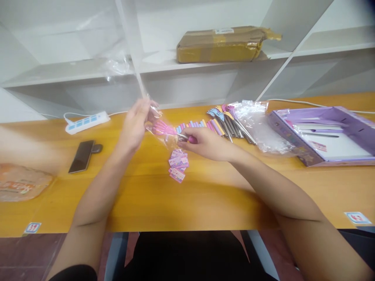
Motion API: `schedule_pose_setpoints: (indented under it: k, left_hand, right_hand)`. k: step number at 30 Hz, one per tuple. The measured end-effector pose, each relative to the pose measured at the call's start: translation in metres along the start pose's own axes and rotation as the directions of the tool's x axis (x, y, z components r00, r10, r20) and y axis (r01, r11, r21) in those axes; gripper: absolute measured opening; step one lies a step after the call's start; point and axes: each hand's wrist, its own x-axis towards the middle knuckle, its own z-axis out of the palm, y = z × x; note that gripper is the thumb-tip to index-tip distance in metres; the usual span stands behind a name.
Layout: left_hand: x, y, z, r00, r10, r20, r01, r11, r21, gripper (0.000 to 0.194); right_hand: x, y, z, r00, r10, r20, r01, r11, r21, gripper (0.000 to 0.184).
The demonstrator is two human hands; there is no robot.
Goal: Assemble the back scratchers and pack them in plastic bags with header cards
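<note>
My left hand (136, 123) is closed at the mouth end of a clear plastic bag (156, 113). A pink hand-shaped back scratcher (164, 128) with a metal rod lies within or behind the clear film; I cannot tell which. Its rod and pink handle are gripped in my right hand (205, 143), fingers closed. Just below, a small fanned pile of pink printed cards (178, 164) rests on the table. Behind my right hand are a row of pastel handles (215, 127) and a heap of blue, yellow and pink back scratchers (230, 123) with metal rods.
Right of the heap lie clear plastic bags (260, 130) and a purple box (316, 158) holding papers. A phone (82, 156), a power strip (87, 123) and an orange-printed package (23, 183) are at left. A taped carton (219, 45) sits on the shelf.
</note>
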Motion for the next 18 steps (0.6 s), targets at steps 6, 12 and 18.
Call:
schedule_pose_setpoints:
  k: [6,12,18]
  left_hand:
    - [-0.002,0.002,-0.001,0.975,-0.187,0.122,0.194,0.980,-0.051,0.049]
    - [-0.010,0.016,0.006,0.917,-0.322,0.235,0.339,0.940,-0.033,0.058]
    - [-0.014,0.014,0.007,0.832,-0.317,0.455,0.341,0.939,0.030,0.051]
  right_hand:
    - [-0.009,-0.001,-0.016,0.998,0.066,-0.011,-0.067,0.997,-0.040,0.068]
    - [-0.020,-0.007,-0.026,0.994,0.111,0.007,-0.110,0.993,-0.046,0.096]
    - [-0.021,-0.004,-0.026,0.997,0.080,-0.004,-0.080,0.994,-0.081,0.101]
